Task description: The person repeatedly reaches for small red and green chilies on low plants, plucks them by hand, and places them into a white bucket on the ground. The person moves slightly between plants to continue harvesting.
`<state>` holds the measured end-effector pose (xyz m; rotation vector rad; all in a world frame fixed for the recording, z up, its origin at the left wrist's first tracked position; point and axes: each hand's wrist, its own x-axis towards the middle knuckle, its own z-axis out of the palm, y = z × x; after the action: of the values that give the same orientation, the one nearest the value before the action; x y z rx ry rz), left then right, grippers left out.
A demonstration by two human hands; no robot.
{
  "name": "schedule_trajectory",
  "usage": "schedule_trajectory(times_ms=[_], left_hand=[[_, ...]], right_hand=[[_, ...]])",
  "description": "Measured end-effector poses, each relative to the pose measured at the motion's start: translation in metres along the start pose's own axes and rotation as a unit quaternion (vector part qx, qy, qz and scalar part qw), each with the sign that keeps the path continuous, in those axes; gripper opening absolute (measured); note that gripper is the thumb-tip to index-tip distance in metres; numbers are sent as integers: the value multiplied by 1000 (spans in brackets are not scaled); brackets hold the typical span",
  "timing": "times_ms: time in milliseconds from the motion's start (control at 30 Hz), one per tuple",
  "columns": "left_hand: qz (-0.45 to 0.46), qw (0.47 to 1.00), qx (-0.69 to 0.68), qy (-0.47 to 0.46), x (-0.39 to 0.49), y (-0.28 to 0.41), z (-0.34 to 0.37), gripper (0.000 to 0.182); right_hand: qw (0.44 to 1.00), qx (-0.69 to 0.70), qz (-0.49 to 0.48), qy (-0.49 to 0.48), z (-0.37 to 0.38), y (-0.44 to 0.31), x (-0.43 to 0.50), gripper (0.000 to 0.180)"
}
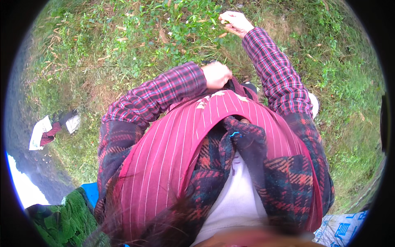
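My right hand (236, 23) reaches forward over low green plants (182, 34) with small white flowers. Its fingers pinch a small yellow-green thing (227, 22), too small to name. A thin brown strip, perhaps a dry leaf, shows just below the palm. My left hand (217, 75) is curled close to my body, at the far edge of my red striped apron (160, 148). Dark cloth (230, 85) lies beside its fingers, and its fingertips are hidden. Both arms wear checked purple sleeves.
Grass and weeds with scattered dry brown leaves (163, 36) cover the ground. White and maroon cloth-like things (46, 134) lie or stand at left. A white rounded object (313, 105) shows behind my right arm. Behind me are a printed woven sack (339, 228) and a green leafy-looking mass (68, 213).
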<state>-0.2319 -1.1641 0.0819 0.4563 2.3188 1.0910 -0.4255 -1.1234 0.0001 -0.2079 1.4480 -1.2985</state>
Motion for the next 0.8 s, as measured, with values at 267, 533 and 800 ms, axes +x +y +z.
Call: schedule_trajectory(times_ms=[267, 533, 800], left_hand=[[-204, 830, -251, 454, -18, -109, -48, 23], [-216, 946, 105, 217, 26, -178, -70, 40], [-205, 897, -281, 274, 7, -191, -58, 23]], right_hand=[[1000, -24, 15, -7, 10, -2, -4, 12], [995, -87, 4, -58, 25, -2, 0, 13], [994, 38, -26, 101, 6, 10, 1, 15]])
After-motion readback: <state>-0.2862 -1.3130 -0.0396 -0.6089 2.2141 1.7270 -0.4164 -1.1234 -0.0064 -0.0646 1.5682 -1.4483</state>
